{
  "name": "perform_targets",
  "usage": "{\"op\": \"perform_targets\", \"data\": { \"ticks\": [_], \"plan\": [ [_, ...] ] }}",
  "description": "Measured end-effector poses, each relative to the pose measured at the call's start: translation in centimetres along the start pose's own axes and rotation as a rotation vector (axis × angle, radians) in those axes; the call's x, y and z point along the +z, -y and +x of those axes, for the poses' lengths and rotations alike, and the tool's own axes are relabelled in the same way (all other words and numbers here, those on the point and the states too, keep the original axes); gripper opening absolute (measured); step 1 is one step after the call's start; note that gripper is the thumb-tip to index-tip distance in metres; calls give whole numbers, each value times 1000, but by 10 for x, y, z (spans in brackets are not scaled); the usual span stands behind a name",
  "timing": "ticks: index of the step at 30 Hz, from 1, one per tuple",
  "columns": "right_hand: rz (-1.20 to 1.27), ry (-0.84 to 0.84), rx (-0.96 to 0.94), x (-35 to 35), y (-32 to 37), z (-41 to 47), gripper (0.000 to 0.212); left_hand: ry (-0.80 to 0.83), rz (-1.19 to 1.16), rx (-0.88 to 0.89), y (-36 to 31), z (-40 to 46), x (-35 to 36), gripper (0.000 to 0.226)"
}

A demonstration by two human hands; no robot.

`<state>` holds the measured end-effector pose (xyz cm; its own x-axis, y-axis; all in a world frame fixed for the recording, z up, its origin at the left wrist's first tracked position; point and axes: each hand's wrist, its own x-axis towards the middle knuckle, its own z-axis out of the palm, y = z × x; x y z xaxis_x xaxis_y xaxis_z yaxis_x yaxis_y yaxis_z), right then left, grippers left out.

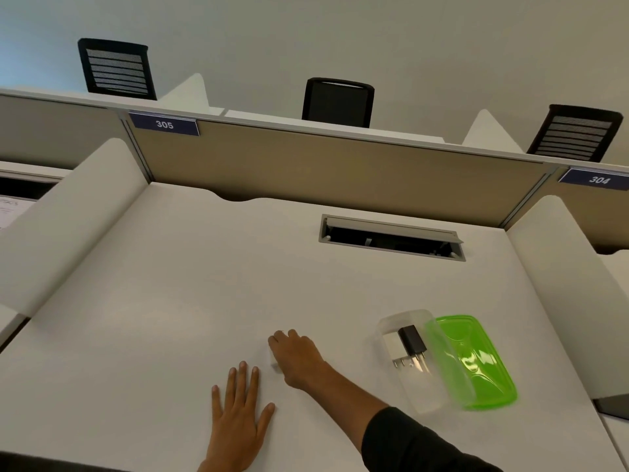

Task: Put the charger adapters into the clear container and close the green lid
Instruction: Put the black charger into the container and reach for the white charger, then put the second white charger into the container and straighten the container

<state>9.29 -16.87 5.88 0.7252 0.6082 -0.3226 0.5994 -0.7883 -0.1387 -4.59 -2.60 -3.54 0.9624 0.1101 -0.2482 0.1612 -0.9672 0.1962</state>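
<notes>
The clear container lies on the white desk at the right, with its green lid resting half under its right side. Inside it sit a black charger adapter and a white charger adapter, prongs pointing toward me. My right hand is at the desk's middle, fingers curled over a small white adapter that is mostly hidden beneath it. My left hand lies flat on the desk, fingers spread, holding nothing.
An open cable slot is set in the desk at the back right. White side dividers flank the desk, and a tan partition stands behind. Black chairs show beyond it. A dark object lies at the right edge.
</notes>
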Motion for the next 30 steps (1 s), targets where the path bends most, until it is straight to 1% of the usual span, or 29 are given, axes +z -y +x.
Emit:
{"op": "perform_targets", "data": {
  "ticks": [4,8,11,16,21,23,26,28,30],
  "plan": [
    [12,-10,13,0,0,-3,49,-5,9,-3,-1,-2,-5,86],
    [39,-23,78,-1,-9,-12,52,-3,11,-14,0,-1,-4,88],
    [123,-92,151,-9,-26,-23,53,7,5,-8,0,-1,-6,91],
    [274,-262,334,-33,-76,-58,57,-20,-37,1,-2,-4,-10,101],
    [321,-417,586,-55,-135,-109,58,-35,-48,-1,-4,-4,-10,105],
    [320,-415,692,-58,-157,-131,58,-14,-50,-5,-5,-4,-11,108],
    [333,-371,813,-52,-179,-158,53,20,-47,-5,-6,-4,-13,111],
    [315,-312,856,-42,-184,-171,52,30,-50,-5,-6,-4,-14,110],
    [289,-230,864,-29,-185,-180,57,48,-35,-6,-5,-3,-13,109]
  ]
}}
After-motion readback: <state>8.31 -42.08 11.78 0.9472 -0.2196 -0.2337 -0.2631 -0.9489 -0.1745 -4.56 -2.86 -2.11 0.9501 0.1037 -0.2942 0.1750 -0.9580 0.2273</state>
